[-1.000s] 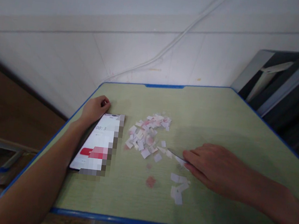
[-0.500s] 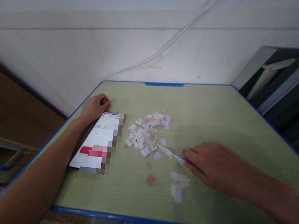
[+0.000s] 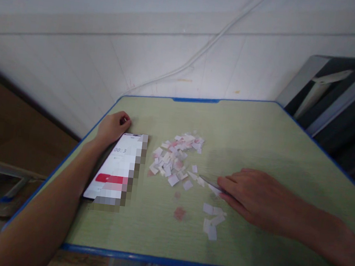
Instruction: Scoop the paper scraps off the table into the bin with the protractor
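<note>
My right hand rests low over the table's right half, its fingers closed on slim metal tweezers. Their tips point left, among a few loose paper scraps beside a heap of small white and pinkish paper pieces. A smaller group of white paper pieces lies nearer the front edge, below the right hand. My left hand lies at the table's left side with fingers loosely curled, and nothing shows in it. Just in front of that hand is a phone with a timer display, partly blurred out by blocks.
The light green table has a blue rim. A reddish stain marks its surface in front of the heap. Behind stands a white wall with a cable. Dark flat panels lean at the right; a wooden panel is at the left.
</note>
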`<act>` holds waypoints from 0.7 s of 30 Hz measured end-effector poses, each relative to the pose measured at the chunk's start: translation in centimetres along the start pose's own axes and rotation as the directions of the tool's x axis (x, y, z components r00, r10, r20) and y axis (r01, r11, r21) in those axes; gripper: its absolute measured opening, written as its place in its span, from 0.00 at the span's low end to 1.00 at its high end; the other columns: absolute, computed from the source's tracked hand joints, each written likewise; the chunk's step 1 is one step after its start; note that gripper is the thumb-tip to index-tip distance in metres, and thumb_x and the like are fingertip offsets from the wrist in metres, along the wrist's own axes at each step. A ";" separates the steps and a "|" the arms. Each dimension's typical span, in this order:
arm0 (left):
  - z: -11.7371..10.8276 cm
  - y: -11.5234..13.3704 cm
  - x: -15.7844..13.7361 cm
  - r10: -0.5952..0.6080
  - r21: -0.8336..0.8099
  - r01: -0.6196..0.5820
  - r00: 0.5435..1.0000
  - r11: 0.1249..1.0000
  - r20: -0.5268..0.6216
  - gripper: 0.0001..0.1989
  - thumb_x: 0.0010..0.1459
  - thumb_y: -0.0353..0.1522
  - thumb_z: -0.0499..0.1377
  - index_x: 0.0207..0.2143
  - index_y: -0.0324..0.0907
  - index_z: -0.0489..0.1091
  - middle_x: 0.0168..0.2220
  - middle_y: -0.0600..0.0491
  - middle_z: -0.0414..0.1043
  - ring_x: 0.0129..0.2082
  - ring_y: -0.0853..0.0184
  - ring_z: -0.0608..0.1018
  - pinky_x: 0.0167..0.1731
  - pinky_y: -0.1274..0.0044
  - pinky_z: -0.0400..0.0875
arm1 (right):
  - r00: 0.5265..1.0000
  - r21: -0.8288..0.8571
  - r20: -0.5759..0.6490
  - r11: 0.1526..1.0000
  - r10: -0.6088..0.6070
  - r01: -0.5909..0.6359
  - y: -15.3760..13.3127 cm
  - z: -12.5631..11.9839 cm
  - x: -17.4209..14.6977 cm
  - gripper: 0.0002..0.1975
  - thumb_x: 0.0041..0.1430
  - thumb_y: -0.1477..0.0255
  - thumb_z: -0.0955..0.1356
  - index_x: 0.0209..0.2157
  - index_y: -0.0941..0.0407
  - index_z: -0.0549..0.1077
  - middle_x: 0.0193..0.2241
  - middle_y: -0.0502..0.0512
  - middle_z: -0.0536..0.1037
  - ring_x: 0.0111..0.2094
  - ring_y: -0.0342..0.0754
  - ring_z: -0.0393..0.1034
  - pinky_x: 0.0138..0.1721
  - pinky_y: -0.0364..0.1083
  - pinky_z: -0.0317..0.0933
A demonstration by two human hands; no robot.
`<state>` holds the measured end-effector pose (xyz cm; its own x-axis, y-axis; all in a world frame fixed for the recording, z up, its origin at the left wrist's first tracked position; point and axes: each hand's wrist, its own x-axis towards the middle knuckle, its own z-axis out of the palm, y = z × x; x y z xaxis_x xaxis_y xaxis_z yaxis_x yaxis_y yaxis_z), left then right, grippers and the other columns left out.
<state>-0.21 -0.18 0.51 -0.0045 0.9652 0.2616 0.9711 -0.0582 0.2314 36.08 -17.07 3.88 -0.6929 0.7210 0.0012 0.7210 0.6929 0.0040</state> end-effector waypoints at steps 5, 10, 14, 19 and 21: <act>0.0 0.0 0.0 0.004 0.003 -0.004 1.000 1.000 0.000 0.10 0.52 0.37 0.50 0.30 0.43 0.67 0.28 0.51 0.71 0.28 0.64 0.71 0.27 0.75 0.61 | 1.000 0.002 -0.026 1.000 -0.007 0.007 0.1 0.2 -0.2 0.10 0.63 0.77 0.59 0.29 0.56 0.68 0.20 0.49 0.72 0.20 0.43 0.63 0.25 0.45 0.42; 0.0 0.0 0.0 0.008 0.002 -0.008 1.000 1.000 -0.002 0.10 0.52 0.37 0.50 0.30 0.42 0.67 0.28 0.51 0.71 0.27 0.63 0.71 0.27 0.74 0.60 | 1.000 0.002 -0.005 1.000 0.007 -0.007 0.1 0.2 -0.1 0.09 0.62 0.76 0.61 0.29 0.55 0.68 0.20 0.49 0.72 0.20 0.44 0.63 0.25 0.45 0.41; -0.1 0.1 0.0 0.006 -0.006 -0.006 1.000 1.000 -0.001 0.10 0.52 0.37 0.50 0.30 0.42 0.67 0.28 0.51 0.71 0.28 0.64 0.71 0.27 0.75 0.60 | 1.000 -0.004 -0.009 1.000 0.004 -0.004 0.0 0.1 -0.1 0.09 0.62 0.76 0.61 0.29 0.55 0.68 0.20 0.49 0.73 0.20 0.44 0.62 0.24 0.45 0.41; 0.0 0.1 -0.1 0.002 -0.017 -0.002 1.000 1.000 0.001 0.10 0.52 0.36 0.50 0.31 0.42 0.68 0.28 0.51 0.71 0.28 0.64 0.71 0.27 0.75 0.60 | 1.000 0.001 -0.001 1.000 0.002 -0.002 0.0 0.1 -0.1 0.08 0.62 0.76 0.62 0.29 0.55 0.68 0.20 0.49 0.73 0.20 0.44 0.63 0.24 0.45 0.41; 0.0 0.0 -0.1 0.015 -0.030 -0.015 1.000 0.999 -0.006 0.10 0.52 0.37 0.50 0.30 0.41 0.68 0.28 0.51 0.71 0.27 0.64 0.71 0.27 0.75 0.60 | 1.000 0.005 -0.007 1.000 -0.002 0.002 0.1 0.1 -0.1 0.09 0.62 0.76 0.61 0.29 0.55 0.68 0.20 0.49 0.72 0.20 0.44 0.63 0.24 0.45 0.42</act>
<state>-0.22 -0.27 0.49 0.0082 0.9626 0.2708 0.9635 -0.0801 0.2556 36.18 -17.10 3.73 -0.6944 0.7195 0.0087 0.7196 0.6944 -0.0009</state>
